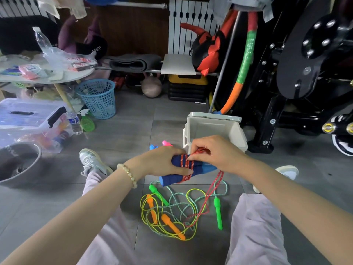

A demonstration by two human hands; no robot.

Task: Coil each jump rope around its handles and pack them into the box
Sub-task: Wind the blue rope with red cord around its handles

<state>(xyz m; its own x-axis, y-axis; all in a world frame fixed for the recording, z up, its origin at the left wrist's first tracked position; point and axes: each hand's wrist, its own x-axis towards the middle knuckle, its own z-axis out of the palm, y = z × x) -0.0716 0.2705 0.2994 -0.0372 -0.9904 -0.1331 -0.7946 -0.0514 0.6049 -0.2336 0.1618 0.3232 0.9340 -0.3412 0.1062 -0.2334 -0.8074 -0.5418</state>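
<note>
My left hand (164, 162) grips two blue foam handles (172, 179) held together above the floor. A red rope (186, 167) is wound several turns around them. My right hand (215, 153) pinches the red rope just above the handles; its loose tail (210, 192) hangs down to the floor. On the floor below lie tangled ropes: a yellow one with orange handles (168, 222) and a pale green one with green handles (217, 211). An open beige box (235, 132) stands just behind my hands. Pink and blue handle tips (162, 144) show behind my left hand.
A blue mesh basket (98, 98) and a clear lidded bin (28, 119) stand at the left, with a bottle (74, 122) and a green sprayer (87, 121) between. Black gym equipment (298, 73) fills the right. My legs flank the ropes.
</note>
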